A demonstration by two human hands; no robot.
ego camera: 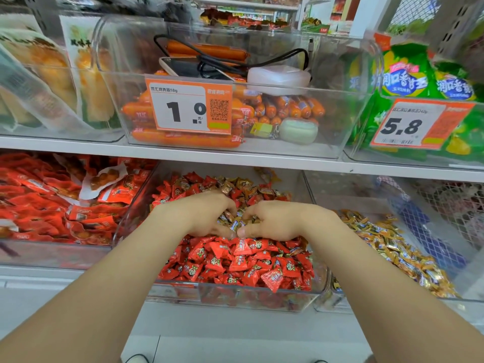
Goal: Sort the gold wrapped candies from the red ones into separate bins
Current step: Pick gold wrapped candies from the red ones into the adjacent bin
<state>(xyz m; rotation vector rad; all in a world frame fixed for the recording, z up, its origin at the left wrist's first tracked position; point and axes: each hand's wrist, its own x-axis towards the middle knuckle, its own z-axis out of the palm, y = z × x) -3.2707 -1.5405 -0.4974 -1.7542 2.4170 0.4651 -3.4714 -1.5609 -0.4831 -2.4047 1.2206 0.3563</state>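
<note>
A clear sausage bin (327, 149) is seen at 12 o'clock, with a phone (183, 66) laid on its sausages (183, 139). At 6 o'clock, the middle bin (172, 292) is filled with red candies (235, 263). At 4 o'clock, a right bin (348, 197) is part-filled with a gold heap (398, 247). A clump of gold candies (237, 219) in the middle bin is grasped by the left hand (207, 213) and the right hand (275, 218), fingers curled round it. The fingertips are hidden among wrappers.

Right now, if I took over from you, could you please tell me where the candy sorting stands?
Left grip and right grip: both curled round a clump of gold candies in the middle bin.
Red candies fill that bin's front; a mixed heap lies at its back.
Right bin holds a gold pile.
Left to do: carry the clump right, then clear the back.
</note>
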